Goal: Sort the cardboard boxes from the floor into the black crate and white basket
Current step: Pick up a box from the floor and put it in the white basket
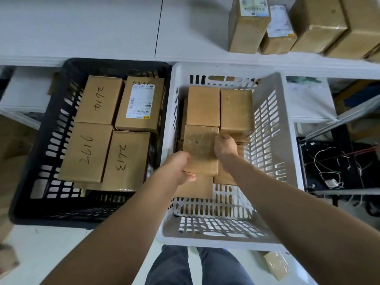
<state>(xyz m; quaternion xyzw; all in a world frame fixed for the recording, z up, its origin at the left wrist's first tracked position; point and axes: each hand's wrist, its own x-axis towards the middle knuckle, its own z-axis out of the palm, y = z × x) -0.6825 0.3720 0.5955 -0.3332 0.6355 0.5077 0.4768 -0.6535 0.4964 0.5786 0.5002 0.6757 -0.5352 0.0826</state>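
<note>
Cardboard box (200, 149), clamped at opposite edges between left grip (178, 167) and right grip (225, 148), is held level over stacked boxes (202, 105) inside the white basket (265, 93), likely so it lands flat.

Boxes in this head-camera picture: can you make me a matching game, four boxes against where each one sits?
Things
1. box marked 2613
2. box with the printed label
3. plain box, gripped by left hand and right hand
4. tall upright box

Places
A. black crate, far right corner
B. within the white basket
C. black crate, near right corner
D. white tabletop, beyond the basket

Pairs: 1-C, 2-A, 3-B, 4-D.
</note>
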